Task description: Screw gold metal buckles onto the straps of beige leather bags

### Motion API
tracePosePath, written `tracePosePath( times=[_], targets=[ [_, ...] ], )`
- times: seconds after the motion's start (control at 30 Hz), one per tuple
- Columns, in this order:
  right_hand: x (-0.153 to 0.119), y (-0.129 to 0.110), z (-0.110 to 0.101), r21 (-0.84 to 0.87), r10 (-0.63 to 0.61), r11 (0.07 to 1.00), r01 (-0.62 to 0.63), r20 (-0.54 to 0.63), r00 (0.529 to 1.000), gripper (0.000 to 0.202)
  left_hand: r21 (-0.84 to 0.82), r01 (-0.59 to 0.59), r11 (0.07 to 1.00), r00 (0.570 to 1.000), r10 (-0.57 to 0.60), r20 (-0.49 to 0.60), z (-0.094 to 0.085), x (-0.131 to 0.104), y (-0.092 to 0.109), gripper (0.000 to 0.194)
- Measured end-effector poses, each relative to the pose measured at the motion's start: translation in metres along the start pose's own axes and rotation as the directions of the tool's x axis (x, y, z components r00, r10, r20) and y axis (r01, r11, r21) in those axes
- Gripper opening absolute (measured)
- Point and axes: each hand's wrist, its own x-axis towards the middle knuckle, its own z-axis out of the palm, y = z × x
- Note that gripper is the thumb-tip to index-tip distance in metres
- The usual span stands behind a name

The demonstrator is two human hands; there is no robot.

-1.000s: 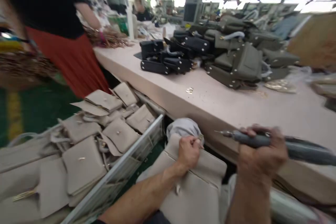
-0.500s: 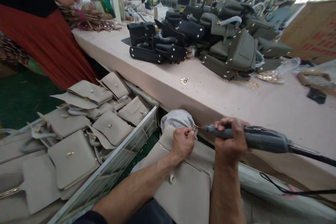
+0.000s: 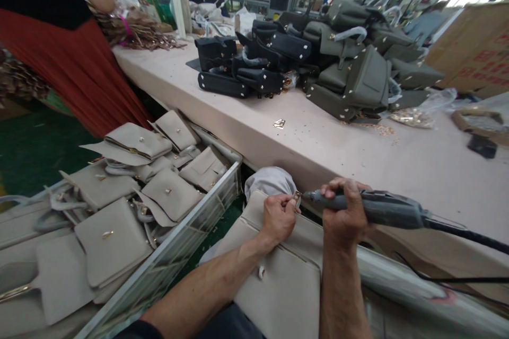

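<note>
A beige bag point(image 3: 284, 286) lies across my lap, with a small wrapped clasp on its front. My left hand point(image 3: 279, 217) is closed over the bag's upper edge, pinching a small gold metal piece point(image 3: 296, 196) between thumb and fingers. My right hand point(image 3: 345, 212) is wrapped round a grey electric screwdriver point(image 3: 393, 208) held nearly level. The tool's tip points left and meets or nearly touches the metal piece; exact contact is too small to tell. A grey-white cloth-like bundle point(image 3: 270, 180) sits just behind my left hand.
A plastic crate point(image 3: 199, 212) full of beige bags stands at left. On the pink-covered table point(image 3: 254, 132) are black bags point(image 3: 254, 58), olive bags point(image 3: 358, 74) and small gold plates point(image 3: 279, 124). A cardboard box point(image 3: 473, 47) stands back right; a person in a red skirt point(image 3: 83, 74) stands back left.
The screwdriver and my right hand have shifted slightly left, bringing the tip closer to the metal piece. My left hand keeps its pinch. The whole view has moved a little.
</note>
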Motion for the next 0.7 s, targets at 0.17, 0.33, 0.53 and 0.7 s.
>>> tracePosePath(
  times=[0.17,0.33,0.53,0.7],
  targets=[
    [-0.003,0.001,0.003,-0.021,-0.028,0.999,0.028,0.003,1.000,0.019,-0.018,-0.003,1.000,1.000,0.003,0.003,-0.001,-0.001,0.005,0.029],
    [0.000,-0.001,0.003,-0.078,-0.022,0.996,0.031,0.108,0.994,0.024,-0.053,-0.038,0.998,0.999,0.039,0.019,-0.002,-0.001,0.002,0.030],
    [0.006,-0.003,0.002,-0.108,0.001,0.994,0.028,0.253,0.967,0.025,-0.089,-0.096,0.991,0.994,0.101,0.052,-0.007,-0.004,-0.001,0.030],
    [0.006,0.001,0.002,-0.154,0.003,0.987,0.053,0.342,0.940,0.024,-0.091,-0.132,0.987,0.988,0.139,0.069,-0.012,-0.005,-0.003,0.030]
  ],
)
